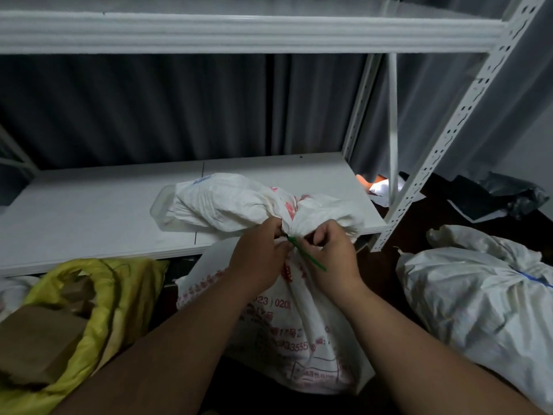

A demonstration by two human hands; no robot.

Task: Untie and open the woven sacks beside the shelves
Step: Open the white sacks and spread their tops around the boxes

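Right now, my left hand (259, 255): fingers curled, pinching the gathered neck of the white woven sack (287, 330) just left of its tie.
My right hand (330, 252): fingers bent in, pinching at the green tie (305, 253) on the same neck; a loose green end trails down across my wrist side.
White woven sack: stands on the floor in front of the lower shelf (98, 211), red print on its side, body reaching down between my forearms.
Sack top: the bunched cloth above the tie flops forward onto the front edge of the lower shelf, near its right corner.
Tie: still wound round the neck, so the sack is closed.
Yellow woven sack (98, 298): at the lower left, mouth open, a brown cardboard box (39, 339) showing inside.
Second white sack (484, 298): on the floor at the right, well apart from my hands, bound with a blue tie (534, 278).
Shelf upright (449, 136): white perforated post, just right of the sack top.
Behind the shelves: a dark curtain (149, 109).
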